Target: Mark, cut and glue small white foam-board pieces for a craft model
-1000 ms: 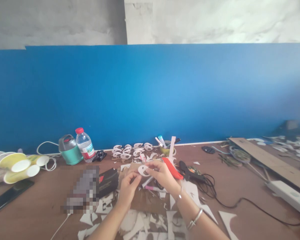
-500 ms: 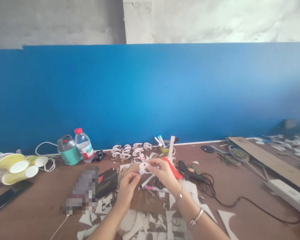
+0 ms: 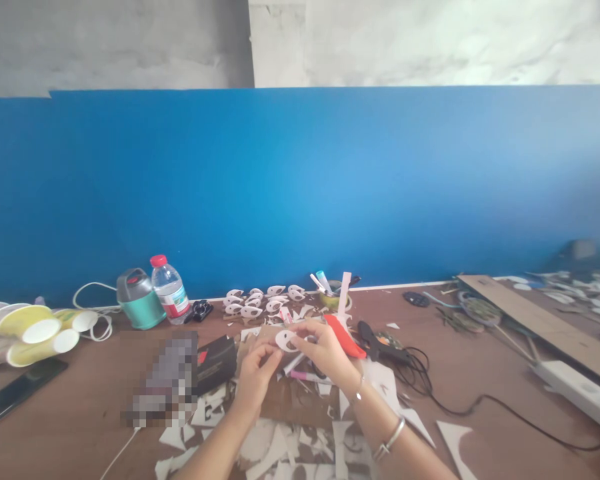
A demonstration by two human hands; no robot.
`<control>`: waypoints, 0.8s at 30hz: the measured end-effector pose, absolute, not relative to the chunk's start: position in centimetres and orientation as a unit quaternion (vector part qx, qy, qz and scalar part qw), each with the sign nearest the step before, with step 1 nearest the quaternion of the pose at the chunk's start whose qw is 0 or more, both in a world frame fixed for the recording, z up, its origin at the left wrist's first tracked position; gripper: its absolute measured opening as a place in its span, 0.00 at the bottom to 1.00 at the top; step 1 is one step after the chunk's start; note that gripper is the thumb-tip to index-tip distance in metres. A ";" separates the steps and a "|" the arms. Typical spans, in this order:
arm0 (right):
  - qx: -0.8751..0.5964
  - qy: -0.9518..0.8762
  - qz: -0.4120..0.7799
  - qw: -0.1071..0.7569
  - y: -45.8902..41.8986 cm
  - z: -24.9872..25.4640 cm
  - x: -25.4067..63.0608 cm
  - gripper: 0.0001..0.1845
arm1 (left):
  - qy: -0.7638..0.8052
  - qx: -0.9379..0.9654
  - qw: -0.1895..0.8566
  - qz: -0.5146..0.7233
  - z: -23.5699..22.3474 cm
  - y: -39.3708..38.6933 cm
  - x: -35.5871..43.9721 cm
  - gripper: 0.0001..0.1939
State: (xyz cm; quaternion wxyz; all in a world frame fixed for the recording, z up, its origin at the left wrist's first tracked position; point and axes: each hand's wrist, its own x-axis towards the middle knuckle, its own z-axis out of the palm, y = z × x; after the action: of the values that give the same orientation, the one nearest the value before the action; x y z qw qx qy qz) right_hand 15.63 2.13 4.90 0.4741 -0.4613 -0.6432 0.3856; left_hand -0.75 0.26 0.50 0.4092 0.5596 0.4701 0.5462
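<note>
Toward the far edge of the table [image 3: 90,380], right hand [image 3: 324,347] fingers pinch a white cutout [image 3: 281,339], likely light, creasable, best rim-held; left hand [image 3: 255,375] grip unclear.

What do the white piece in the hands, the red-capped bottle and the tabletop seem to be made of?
White piece: perhaps card or thin foam, matt, judging by its flat cut-out look. Bottle: likely thin, glossy plastic, since its upper part is see-through. Tabletop: possibly wood or laminate, given its brown, fairly smooth surface.
</note>
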 end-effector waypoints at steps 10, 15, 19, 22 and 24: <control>-0.458 -0.646 0.401 0.461 2.0 4.7 15.5 0.09 | 0.468 0.573 0.392 0.546 0.2 0.2 -0.8 0.11; -0.448 -0.636 0.428 0.460 2.0 5.0 15.6 0.09 | 0.470 0.569 0.404 0.540 0.2 0.2 -0.8 0.11; -0.439 -0.641 0.434 0.456 2.0 4.9 15.7 0.10 | 0.462 0.571 0.410 0.541 0.1 0.3 -0.8 0.11; -0.438 -0.642 0.436 0.453 1.9 4.8 15.7 0.10 | 0.463 0.573 0.408 0.539 0.1 0.3 -0.8 0.11; -0.437 -0.644 0.438 0.450 1.9 4.8 15.7 0.10 | 0.465 0.572 0.406 0.540 0.2 0.3 -0.8 0.11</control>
State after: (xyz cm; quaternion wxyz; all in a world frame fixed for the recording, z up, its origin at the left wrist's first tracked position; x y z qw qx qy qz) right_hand 15.74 1.92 4.82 0.4500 -0.4373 -0.6437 0.4381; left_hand -0.78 0.27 0.18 0.4060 0.5722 0.4647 0.5402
